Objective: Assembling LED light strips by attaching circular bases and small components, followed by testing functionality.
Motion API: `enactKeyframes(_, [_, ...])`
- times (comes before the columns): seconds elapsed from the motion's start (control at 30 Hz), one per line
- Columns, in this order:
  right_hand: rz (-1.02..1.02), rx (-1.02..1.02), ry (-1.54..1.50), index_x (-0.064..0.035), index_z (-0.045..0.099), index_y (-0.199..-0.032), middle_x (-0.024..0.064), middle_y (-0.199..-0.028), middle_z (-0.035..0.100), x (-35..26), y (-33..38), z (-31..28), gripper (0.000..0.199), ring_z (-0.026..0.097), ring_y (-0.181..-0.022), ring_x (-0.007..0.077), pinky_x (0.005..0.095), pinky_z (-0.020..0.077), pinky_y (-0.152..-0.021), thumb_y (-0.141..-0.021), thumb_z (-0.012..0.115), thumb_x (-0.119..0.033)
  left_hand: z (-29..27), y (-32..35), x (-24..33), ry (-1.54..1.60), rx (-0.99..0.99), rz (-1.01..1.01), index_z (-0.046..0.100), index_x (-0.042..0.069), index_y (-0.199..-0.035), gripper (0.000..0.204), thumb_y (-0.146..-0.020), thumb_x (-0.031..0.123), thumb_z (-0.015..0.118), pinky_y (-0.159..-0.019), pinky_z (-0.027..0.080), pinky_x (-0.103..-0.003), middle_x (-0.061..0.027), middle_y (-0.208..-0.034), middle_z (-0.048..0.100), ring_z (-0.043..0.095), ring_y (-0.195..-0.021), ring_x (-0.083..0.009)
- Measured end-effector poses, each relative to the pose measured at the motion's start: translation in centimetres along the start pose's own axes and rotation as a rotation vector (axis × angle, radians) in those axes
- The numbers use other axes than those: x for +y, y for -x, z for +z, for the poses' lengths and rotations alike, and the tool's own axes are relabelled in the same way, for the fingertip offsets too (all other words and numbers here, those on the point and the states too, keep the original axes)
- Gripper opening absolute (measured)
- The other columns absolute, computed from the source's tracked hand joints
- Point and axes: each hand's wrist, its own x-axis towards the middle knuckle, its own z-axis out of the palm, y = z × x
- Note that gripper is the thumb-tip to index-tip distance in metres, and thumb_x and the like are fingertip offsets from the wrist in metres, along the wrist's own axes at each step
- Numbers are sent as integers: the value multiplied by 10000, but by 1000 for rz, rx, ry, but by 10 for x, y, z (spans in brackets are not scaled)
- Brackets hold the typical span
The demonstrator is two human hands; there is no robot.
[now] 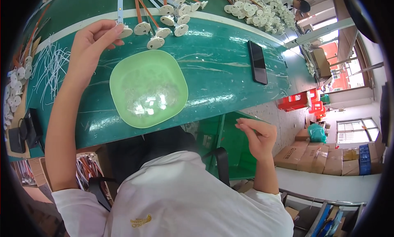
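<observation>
My left hand (92, 42) is closed, thumb against fingers, on the near end of a pale LED strip (120, 7) with yellow dots. A white round end piece (125, 31) shows at the fingertips. Just to the right lie several more white round end pieces (156, 42) on orange and pale strips. Below that hand, near the table's front edge, sits a light green rounded-square bowl (150, 79); its inside looks shiny. My right hand (258, 137) hangs past the table's front edge with fingertips pinched together; whatever it may hold is too small to see.
A dark phone (257, 62) lies on the green table (213, 79). Thin white wires (52, 68) are scattered at left, beside a black device (29, 130). More white end pieces (250, 9) pile up at the far right. A person (292, 2) is beyond them. Cardboard boxes (312, 158) stand at right.
</observation>
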Motion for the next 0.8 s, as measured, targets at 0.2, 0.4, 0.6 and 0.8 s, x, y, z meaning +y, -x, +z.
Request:
enactKeyframes(0.2, [31, 162, 376, 7, 745, -832, 126, -689, 702, 10, 25, -15, 35, 680, -603, 248, 326, 521, -599, -837, 712, -3, -2, -1, 1, 45, -8, 4, 685, -1, -1055, 273, -926, 238, 697, -753, 481, -243, -55, -950, 718, 651, -820, -110])
enactKeyframes(0.4, [24, 137, 543, -5, 707, -759, 134, -659, 676, 21, 31, -3, 212, 628, -584, 352, 379, 476, -559, -936, 608, -66, 1, 2, 3, 60, 39, -55, 678, -21, -1067, 303, -913, 237, 712, -747, 488, -261, -79, -936, 727, 661, -812, -117])
enactKeyframes(0.6, [-171, -11, 402, -15, 702, -798, 101, -652, 638, -52, -55, 4, 63, 606, -542, 208, 291, 424, -505, -813, 757, -40, 7, 8, 9, 133, 7, -28, 648, -58, -1064, 313, -898, 189, 744, -737, 518, -255, -106, -950, 723, 675, -828, -132])
enactKeyframes(0.8, [-656, -585, -26, -34, 697, -899, 100, -837, 682, -92, -155, 95, 169, 646, -749, 306, 387, 536, -677, -744, 763, -41, 15, 9, 7, 181, -12, -81, 646, -63, -1056, 288, -893, 150, 750, -741, 557, -257, -104, -946, 717, 681, -837, -124])
